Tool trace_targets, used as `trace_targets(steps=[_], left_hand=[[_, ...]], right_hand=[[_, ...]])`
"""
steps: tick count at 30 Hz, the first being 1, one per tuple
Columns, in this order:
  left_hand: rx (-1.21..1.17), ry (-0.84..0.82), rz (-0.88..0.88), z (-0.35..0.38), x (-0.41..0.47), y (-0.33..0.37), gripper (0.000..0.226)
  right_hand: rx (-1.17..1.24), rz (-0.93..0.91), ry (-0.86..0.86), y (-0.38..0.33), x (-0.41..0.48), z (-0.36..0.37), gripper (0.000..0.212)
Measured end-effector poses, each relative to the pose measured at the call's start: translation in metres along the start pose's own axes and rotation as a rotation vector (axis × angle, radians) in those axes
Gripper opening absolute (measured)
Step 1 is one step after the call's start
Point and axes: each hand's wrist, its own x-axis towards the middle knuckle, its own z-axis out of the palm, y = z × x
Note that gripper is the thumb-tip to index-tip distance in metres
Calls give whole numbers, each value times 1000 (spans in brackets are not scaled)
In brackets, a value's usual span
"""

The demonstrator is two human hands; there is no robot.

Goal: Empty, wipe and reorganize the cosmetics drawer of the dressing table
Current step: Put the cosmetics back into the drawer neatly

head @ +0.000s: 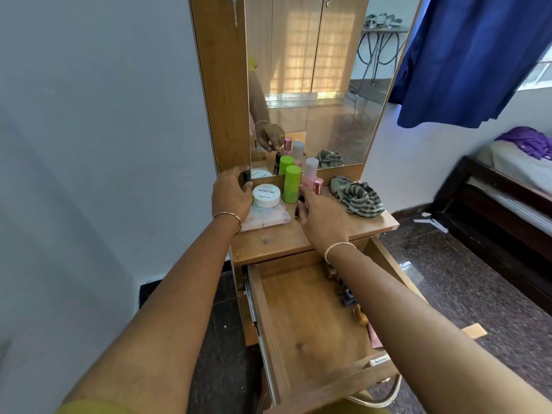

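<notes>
The dressing table's drawer (301, 330) is pulled out below the tabletop (280, 243); a few small items lie along its right side under my right forearm. My left hand (231, 198) holds a small black bottle (246, 176) upright at the back left of the tabletop. My right hand (321, 218) grips a small dark red bottle (299, 209) just in front of the green bottle (292, 184). A white round nail polish remover tub (266, 196) sits on a flat pale palette (268, 219). A pink bottle (310, 171) and a rose-capped bottle (317, 186) stand behind.
A striped grey cloth (357, 200) lies crumpled on the right of the tabletop. The mirror (313, 85) rises behind the bottles. A white wall is to the left, a blue curtain (472, 55) and a bed (513, 180) to the right. A metal stool frame (379, 395) is under the drawer front.
</notes>
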Motion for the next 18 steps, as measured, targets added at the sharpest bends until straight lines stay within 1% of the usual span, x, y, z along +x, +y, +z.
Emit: trace_targets(steps=[2, 5, 8, 12, 15, 18], left_hand=[[-44, 6, -18, 0, -1, 0, 36], [-91, 3, -27, -1, -5, -2, 35], [-102, 25, -13, -3, -11, -2, 34], [-91, 47, -31, -6, -18, -2, 30], [-86, 56, -44, -11, -26, -2, 27], [-135, 57, -61, -20, -37, -3, 27]], right_hand=[[-29, 19, -36, 0, 3, 2, 34], [-52, 52, -75, -2, 5, 4, 27], [-63, 62, -72, -6, 3, 2, 18], [-53, 18, -64, -13, -3, -4, 11], [-77, -38, -51, -15, -13, -9, 13], [-61, 0, 7, -13, -25, -17, 20]])
